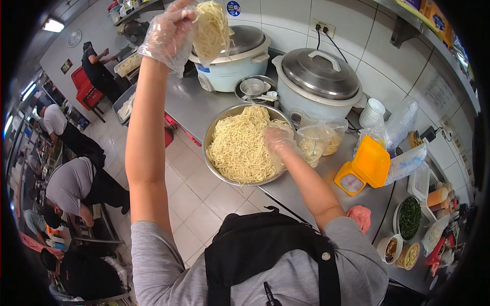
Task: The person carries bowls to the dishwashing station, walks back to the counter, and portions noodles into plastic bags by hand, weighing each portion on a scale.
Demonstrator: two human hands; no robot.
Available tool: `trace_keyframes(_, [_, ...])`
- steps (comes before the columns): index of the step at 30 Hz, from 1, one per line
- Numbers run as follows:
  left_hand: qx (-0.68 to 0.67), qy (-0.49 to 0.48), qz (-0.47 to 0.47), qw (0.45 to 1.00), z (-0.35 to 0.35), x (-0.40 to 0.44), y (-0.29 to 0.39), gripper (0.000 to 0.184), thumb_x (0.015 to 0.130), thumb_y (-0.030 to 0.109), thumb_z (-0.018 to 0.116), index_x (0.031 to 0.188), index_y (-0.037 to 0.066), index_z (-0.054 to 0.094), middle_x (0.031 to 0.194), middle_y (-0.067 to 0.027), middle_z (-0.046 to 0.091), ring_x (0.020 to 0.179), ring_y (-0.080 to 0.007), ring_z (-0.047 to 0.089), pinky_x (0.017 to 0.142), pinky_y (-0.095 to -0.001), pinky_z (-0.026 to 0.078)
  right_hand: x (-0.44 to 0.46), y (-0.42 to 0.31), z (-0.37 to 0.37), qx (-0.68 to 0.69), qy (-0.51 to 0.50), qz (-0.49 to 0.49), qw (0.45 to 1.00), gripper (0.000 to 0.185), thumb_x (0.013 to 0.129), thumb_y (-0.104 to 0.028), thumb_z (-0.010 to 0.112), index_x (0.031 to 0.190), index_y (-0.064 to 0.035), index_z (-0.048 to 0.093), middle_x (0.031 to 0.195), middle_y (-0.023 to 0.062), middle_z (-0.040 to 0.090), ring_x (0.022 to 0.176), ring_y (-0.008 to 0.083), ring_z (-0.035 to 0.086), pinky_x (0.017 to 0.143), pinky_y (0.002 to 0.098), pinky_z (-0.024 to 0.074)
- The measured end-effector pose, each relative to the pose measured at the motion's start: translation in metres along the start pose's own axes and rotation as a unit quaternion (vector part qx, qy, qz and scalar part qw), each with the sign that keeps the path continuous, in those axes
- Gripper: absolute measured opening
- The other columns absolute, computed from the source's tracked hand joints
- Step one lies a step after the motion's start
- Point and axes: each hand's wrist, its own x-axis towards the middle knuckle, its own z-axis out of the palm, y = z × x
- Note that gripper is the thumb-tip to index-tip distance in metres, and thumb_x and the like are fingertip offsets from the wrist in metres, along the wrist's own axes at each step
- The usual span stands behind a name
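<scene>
A big metal bowl (pixel 208 153) heaped with pale yellow noodles (pixel 240 145) stands at the counter's edge. My right hand (pixel 280 143), in a clear plastic glove, is closed on noodles at the bowl's right side; its fingertips are partly hidden. High up at the left, my gloved left hand (pixel 171 33) grips a clear bag of noodles (pixel 212 35), held in front of a rice cooker (pixel 235 71). Filled plastic bags of noodles (pixel 312 145) sit just right of the bowl.
A second rice cooker (pixel 319 84) and a small bowl with a strainer (pixel 252 87) stand behind. To the right are a yellow scale (pixel 352 181), stacked white cups (pixel 372 112), a pink cloth (pixel 359 218) and a bowl of greens (pixel 408 218). Several people work at the left.
</scene>
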Motion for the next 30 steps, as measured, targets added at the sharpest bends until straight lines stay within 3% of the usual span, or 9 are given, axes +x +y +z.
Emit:
trace_keyframes(3, [0.010, 0.023, 0.028, 0.999, 0.004, 0.000, 0.010, 0.048, 0.085, -0.011, 0.046, 0.134, -0.006, 0.048, 0.116, -0.0135, 0.058, 0.092, -0.0184, 0.064, 0.076, -0.0256, 0.055, 0.003, -0.002, -0.025, 0.037, 0.030, -0.042, 0.998, 0.038, 0.084, -0.017, 0.061, 0.120, -0.0036, 0.062, 0.122, 0.0212, 0.064, 0.113, 0.0340, 0.063, 0.096, 0.0433, 0.0498])
trace_keyframes(5, [-0.022, -0.139, -0.037, 0.989, -0.035, 0.017, -0.003, 0.050, 0.086, -0.010, 0.049, 0.136, -0.007, 0.045, 0.119, -0.0136, 0.058, 0.094, -0.0169, 0.064, 0.081, -0.0240, 0.056, -0.015, -0.021, -0.080, 0.093, 0.110, -0.091, 0.985, 0.047, 0.084, -0.021, 0.064, 0.125, 0.0011, 0.057, 0.127, 0.0242, 0.060, 0.121, 0.0351, 0.058, 0.102, 0.0441, 0.0457])
trace_keyframes(8, [0.114, -0.074, -0.096, 0.986, -0.018, -0.013, -0.020, 0.051, 0.088, -0.005, 0.053, 0.139, -0.004, 0.048, 0.128, -0.0099, 0.058, 0.088, -0.0111, 0.059, 0.084, -0.0212, 0.054, -0.007, -0.044, -0.127, 0.299, 0.255, -0.150, 0.907, 0.055, 0.086, -0.027, 0.069, 0.132, 0.0001, 0.053, 0.125, 0.0238, 0.060, 0.121, 0.0365, 0.056, 0.103, 0.0423, 0.0450])
trace_keyframes(11, [0.395, -0.019, -0.173, 0.902, -0.006, -0.038, -0.048, 0.048, 0.091, -0.002, 0.047, 0.138, 0.005, 0.055, 0.130, -0.0089, 0.061, 0.084, -0.0078, 0.054, 0.085, -0.0223, 0.052, -0.005, -0.081, -0.151, 0.463, 0.275, -0.060, 0.841, 0.052, 0.085, -0.030, 0.072, 0.126, -0.0008, 0.058, 0.118, 0.0230, 0.062, 0.116, 0.0334, 0.059, 0.098, 0.0410, 0.0472])
trace_keyframes(19, [0.373, -0.058, -0.286, 0.881, -0.047, -0.085, -0.119, 0.056, 0.086, -0.005, 0.048, 0.140, 0.008, 0.057, 0.105, -0.0031, 0.067, 0.082, -0.0078, 0.059, 0.070, -0.0260, 0.051, 0.021, -0.053, -0.147, 0.542, 0.136, -0.107, 0.823, 0.025, 0.084, -0.012, 0.067, 0.105, 0.0003, 0.069, 0.097, 0.0121, 0.069, 0.083, 0.0155, 0.066, 0.076, 0.0322, 0.0532])
trace_keyframes(21, [0.323, -0.057, -0.249, 0.911, -0.024, -0.090, -0.115, 0.060, 0.082, -0.003, 0.050, 0.141, 0.008, 0.056, 0.106, -0.0023, 0.067, 0.076, -0.0070, 0.057, 0.067, -0.0242, 0.049, 0.012, -0.064, -0.160, 0.703, 0.141, -0.169, 0.676, 0.023, 0.085, -0.008, 0.069, 0.105, 0.0018, 0.069, 0.103, 0.0089, 0.069, 0.101, 0.0138, 0.064, 0.085, 0.0296, 0.0541])
trace_keyframes(23, [0.333, -0.129, -0.267, 0.895, -0.021, -0.083, -0.113, 0.061, 0.080, -0.003, 0.054, 0.140, 0.006, 0.056, 0.107, -0.0012, 0.067, 0.074, -0.0071, 0.056, 0.064, -0.0230, 0.047, -0.004, -0.079, -0.183, 0.663, 0.129, -0.119, 0.728, 0.030, 0.086, -0.013, 0.068, 0.112, 0.0023, 0.066, 0.114, 0.0141, 0.067, 0.102, 0.0209, 0.066, 0.088, 0.0337, 0.0537])
trace_keyframes(25, [0.320, -0.133, -0.269, 0.899, -0.014, -0.080, -0.111, 0.060, 0.080, -0.003, 0.054, 0.139, 0.005, 0.056, 0.107, -0.0002, 0.067, 0.073, -0.0069, 0.055, 0.063, -0.0230, 0.046, -0.006, -0.085, -0.195, 0.265, 0.065, -0.137, 0.952, 0.031, 0.087, -0.020, 0.066, 0.113, -0.0035, 0.068, 0.118, 0.0189, 0.065, 0.102, 0.0298, 0.067, 0.089, 0.0379, 0.0528])
trace_keyframes(30, [0.340, -0.132, -0.264, 0.893, 0.006, -0.077, -0.104, 0.058, 0.081, -0.002, 0.054, 0.139, 0.001, 0.054, 0.107, 0.0002, 0.066, 0.072, -0.0058, 0.050, 0.063, -0.0234, 0.043, 0.005, -0.066, -0.229, -0.010, 0.166, -0.187, 0.968, 0.027, 0.083, -0.027, 0.070, 0.106, -0.0140, 0.075, 0.110, 0.0172, 0.069, 0.098, 0.0326, 0.067, 0.086, 0.0402, 0.0538])
